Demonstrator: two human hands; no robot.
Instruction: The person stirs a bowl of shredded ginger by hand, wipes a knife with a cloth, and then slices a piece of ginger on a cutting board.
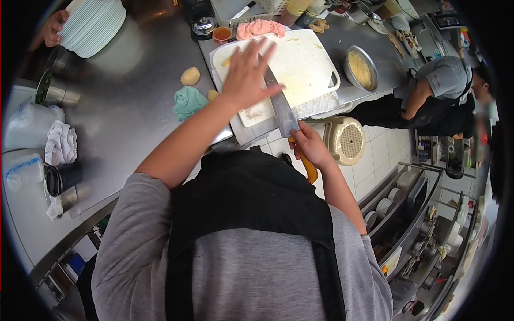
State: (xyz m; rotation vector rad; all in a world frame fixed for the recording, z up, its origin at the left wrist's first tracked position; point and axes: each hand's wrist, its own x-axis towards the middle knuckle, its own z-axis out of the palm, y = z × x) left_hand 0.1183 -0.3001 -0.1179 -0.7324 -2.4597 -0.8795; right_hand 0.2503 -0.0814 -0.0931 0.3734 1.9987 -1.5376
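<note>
My right hand (pixel 312 143) is wrapped round the yellow handle of a large kitchen knife (pixel 284 111). Its broad blade reaches over the near edge of a white cutting board (pixel 306 56) and passes beside my left hand. With fingers spread, my left hand (pixel 247 79) hovers over the board's left part and overlaps the blade in this view. A small yellow piece (pixel 227 62) lies by the left fingertips. Pale scraps and wet smears mark the board. Left of it, a peeled potato (pixel 190 76) rests on the steel counter beside a crumpled green cloth (pixel 188 103).
A metal bowl (pixel 369 80) of shredded yellow food stands right of the board. Behind the board lies a pink cloth (pixel 261 29). Another person's hand (pixel 53 29) touches a plate stack (pixel 93 27). A co-worker (pixel 441 88) stands at right, near a beige stool (pixel 345 140).
</note>
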